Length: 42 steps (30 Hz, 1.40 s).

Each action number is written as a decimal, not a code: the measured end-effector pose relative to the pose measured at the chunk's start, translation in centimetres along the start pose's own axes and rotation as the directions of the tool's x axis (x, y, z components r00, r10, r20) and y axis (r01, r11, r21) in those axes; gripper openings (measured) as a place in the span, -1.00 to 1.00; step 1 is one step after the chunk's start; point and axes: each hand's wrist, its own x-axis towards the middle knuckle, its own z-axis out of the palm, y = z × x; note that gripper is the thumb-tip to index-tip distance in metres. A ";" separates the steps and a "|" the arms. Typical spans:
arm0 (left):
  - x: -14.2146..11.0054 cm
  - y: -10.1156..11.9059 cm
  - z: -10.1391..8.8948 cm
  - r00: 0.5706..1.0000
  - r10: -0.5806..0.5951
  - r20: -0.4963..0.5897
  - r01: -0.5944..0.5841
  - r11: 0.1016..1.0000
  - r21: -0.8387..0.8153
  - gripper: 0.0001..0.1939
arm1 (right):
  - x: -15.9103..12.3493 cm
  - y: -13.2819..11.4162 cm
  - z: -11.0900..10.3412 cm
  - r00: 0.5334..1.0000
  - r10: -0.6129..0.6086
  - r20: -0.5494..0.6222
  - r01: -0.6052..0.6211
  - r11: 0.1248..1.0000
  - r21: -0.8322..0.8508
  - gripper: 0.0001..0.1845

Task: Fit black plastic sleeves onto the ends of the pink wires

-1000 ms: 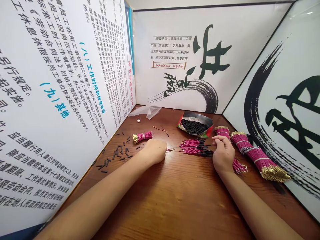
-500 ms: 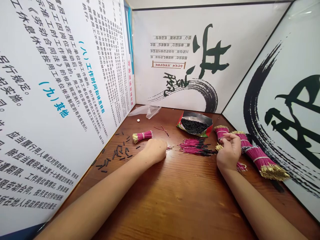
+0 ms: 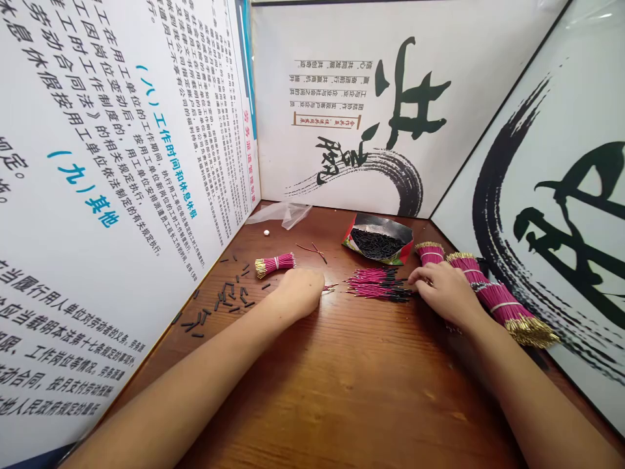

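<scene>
My left hand (image 3: pixel 300 292) rests closed on the wooden table (image 3: pixel 342 378), with a few thin pink wires (image 3: pixel 330 287) poking out of its fingers to the right. My right hand (image 3: pixel 442 290) lies palm down, fingers curled, over a pink wire bundle beside a loose pile of pink wires with black ends (image 3: pixel 378 284). Its fingertips touch the pile's right end; what they pinch is hidden. Long tied pink bundles with gold tips (image 3: pixel 498 303) lie just right of that hand.
An open foil bag of small black tubes (image 3: pixel 378 242) stands behind the pile. A small tied pink bundle (image 3: pixel 274 264) and scattered black tube pieces (image 3: pixel 229 296) lie at left. Crumpled clear plastic (image 3: pixel 283 213) sits in the far corner. Printed boards wall the table on three sides.
My right hand dropped from a raised pinch near the tied bundles and now lies flatter, reaching left to the loose pile. My left hand stayed put. The view tilted down slightly.
</scene>
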 end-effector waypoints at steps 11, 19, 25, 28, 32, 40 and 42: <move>0.0 -0.1 0.0 1.000 0.003 0.026 -0.002 1.000 -0.016 -0.67 | -0.4 0.6 1.0 0.986 -0.150 0.078 0.137 0.979 0.152 -0.86; 0.0 -0.1 0.0 1.000 0.001 0.023 -0.001 1.000 -0.015 -0.69 | -0.4 0.4 0.8 0.981 -0.165 0.097 0.152 0.980 0.130 -0.90; 0.0 -0.2 0.1 1.000 -0.004 0.021 0.004 1.000 -0.027 -0.72 | -0.5 0.2 0.4 0.980 -0.165 0.113 0.149 0.980 0.134 -0.87; 0.1 -0.2 0.2 1.000 -0.001 0.015 0.001 0.999 -0.033 -0.71 | -0.5 0.2 0.3 0.983 -0.156 0.100 0.140 0.979 0.149 -0.84; 0.2 -0.3 0.4 1.000 0.000 0.017 0.000 0.999 -0.037 -0.70 | -0.5 0.3 0.4 0.989 -0.137 0.061 0.125 0.976 0.178 -0.81; 0.3 -0.3 0.8 1.000 -0.003 -0.006 0.003 0.999 -0.050 -0.70 | -0.5 0.3 0.2 0.993 -0.105 0.046 0.091 0.969 0.230 -0.82; 0.3 -0.3 0.9 1.000 -0.004 -0.018 0.003 0.998 -0.057 -0.70 | -0.5 0.4 0.2 0.996 -0.080 0.043 0.068 0.968 0.240 -0.82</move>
